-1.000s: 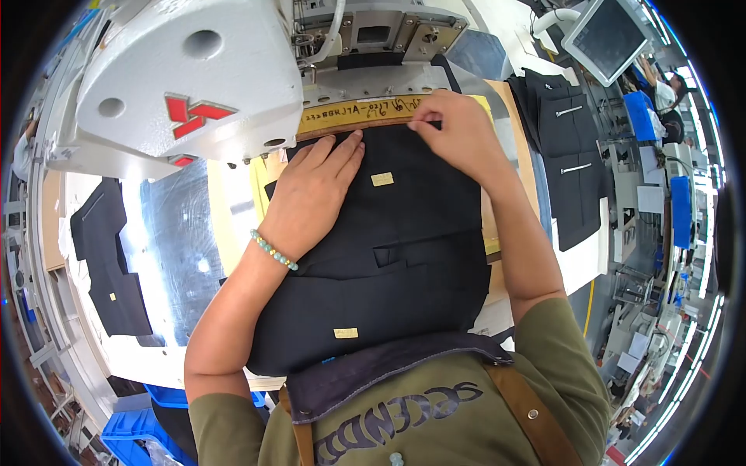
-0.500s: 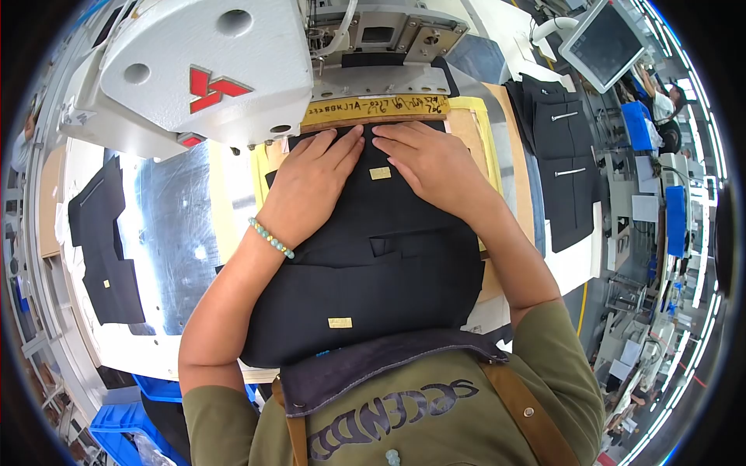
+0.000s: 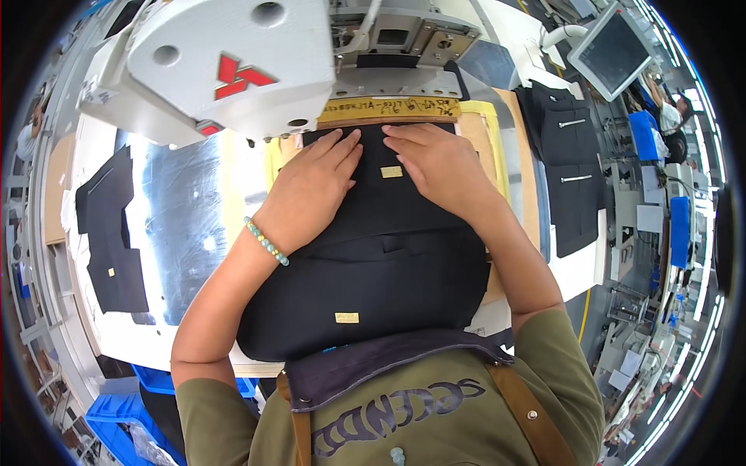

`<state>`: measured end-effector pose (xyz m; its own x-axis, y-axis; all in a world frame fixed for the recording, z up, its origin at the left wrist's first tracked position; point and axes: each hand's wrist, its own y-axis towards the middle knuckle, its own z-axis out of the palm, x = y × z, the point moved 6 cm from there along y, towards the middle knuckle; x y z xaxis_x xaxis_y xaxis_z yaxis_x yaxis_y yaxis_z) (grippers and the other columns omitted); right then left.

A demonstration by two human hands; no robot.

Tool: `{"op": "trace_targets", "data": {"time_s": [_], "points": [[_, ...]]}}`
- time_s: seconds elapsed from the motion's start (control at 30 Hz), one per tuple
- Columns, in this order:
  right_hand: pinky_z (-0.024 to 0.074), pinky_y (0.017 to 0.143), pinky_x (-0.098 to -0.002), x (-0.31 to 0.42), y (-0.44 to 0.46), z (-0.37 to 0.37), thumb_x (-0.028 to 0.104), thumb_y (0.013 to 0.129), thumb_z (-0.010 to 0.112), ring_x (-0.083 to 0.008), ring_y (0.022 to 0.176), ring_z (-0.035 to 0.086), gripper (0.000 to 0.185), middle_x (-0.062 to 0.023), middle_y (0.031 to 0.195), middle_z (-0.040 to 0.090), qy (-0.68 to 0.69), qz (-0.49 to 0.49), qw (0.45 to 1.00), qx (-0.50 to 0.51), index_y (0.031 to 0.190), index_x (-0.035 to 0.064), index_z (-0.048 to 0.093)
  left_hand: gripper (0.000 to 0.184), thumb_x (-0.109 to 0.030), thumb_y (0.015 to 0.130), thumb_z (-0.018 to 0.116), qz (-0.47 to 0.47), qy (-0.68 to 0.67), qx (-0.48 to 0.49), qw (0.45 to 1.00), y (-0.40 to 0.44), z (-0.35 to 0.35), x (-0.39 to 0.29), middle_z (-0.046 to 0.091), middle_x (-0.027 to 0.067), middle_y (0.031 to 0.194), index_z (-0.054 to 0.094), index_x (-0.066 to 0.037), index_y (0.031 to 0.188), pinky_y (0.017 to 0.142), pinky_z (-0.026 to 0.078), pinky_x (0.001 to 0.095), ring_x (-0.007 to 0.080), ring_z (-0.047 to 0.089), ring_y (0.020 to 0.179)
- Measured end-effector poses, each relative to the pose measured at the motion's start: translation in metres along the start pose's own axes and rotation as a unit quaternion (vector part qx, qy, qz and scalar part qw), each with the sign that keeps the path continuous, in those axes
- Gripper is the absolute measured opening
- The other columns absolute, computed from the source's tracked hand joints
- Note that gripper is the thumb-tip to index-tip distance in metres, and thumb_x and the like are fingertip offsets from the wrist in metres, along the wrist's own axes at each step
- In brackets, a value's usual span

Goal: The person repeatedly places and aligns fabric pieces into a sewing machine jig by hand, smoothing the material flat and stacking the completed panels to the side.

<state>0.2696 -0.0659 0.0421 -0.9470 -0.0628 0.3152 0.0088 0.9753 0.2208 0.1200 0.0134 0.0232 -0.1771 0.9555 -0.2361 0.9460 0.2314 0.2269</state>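
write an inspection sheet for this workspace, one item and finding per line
Surface: white table, shiny metal plate at left
Job's things: black fabric with two yellow labels, far edge by a marked yellow strip
Clutter: dark piece at left, dark stack at right, blue bin lower left
Grip: left hand and right hand palm-down on the fabric, fingers extended
Cables: one pale cable or tube by the white machine
Surroundings: monitor upper right, another person beyond

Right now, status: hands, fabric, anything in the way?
Left hand, right hand palm-down on black fabric panel. Panel's far edge at yellow handwritten strip; can't tell if tucked under. Nothing seen blocking between hands and strip.
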Motion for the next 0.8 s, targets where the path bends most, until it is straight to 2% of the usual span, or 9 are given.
{"op": "trace_targets", "data": {"time_s": [0.2,0.4,0.8], "points": [[0.056,0.094,-0.0376,0.002,0.002,-0.001,0.006,0.089,0.066,-0.0248,0.114,0.066,0.03,-0.0034,0.127,0.071,0.006,0.009,1.0,0.014,0.118,0.0089,0.074,0.048,-0.014,0.091,0.067,-0.035,0.085,0.039,0.995,-0.028,-0.004,0.002,0.053,0.0175,0.147,0.059,0.004,0.135,0.115,0.041,0.041,0.0349,0.049,0.137],[0.056,0.095,-0.0377,0.001,0.003,-0.001,0.006,0.09,0.065,-0.0253,0.115,0.066,0.027,-0.0042,0.127,0.07,-0.003,-0.003,1.0,0.025,0.115,0.0066,0.075,0.045,-0.014,0.094,0.064,-0.012,0.087,0.026,0.996,-0.029,-0.004,0.009,0.053,0.0173,0.147,0.059,0.005,0.135,0.116,0.041,0.0407,0.0342,0.049,0.138],[0.0549,0.096,-0.0383,0.001,0.002,-0.004,0.007,0.09,0.065,-0.0253,0.117,0.065,0.026,-0.0035,0.13,0.069,0.011,-0.024,0.999,0.02,0.114,0.0061,0.075,0.04,-0.01,0.095,0.062,-0.027,0.091,0.031,0.995,-0.023,-0.005,0.011,0.056,0.0161,0.144,0.061,0.005,0.132,0.115,0.041,0.0402,0.0333,0.051,0.135]]}}
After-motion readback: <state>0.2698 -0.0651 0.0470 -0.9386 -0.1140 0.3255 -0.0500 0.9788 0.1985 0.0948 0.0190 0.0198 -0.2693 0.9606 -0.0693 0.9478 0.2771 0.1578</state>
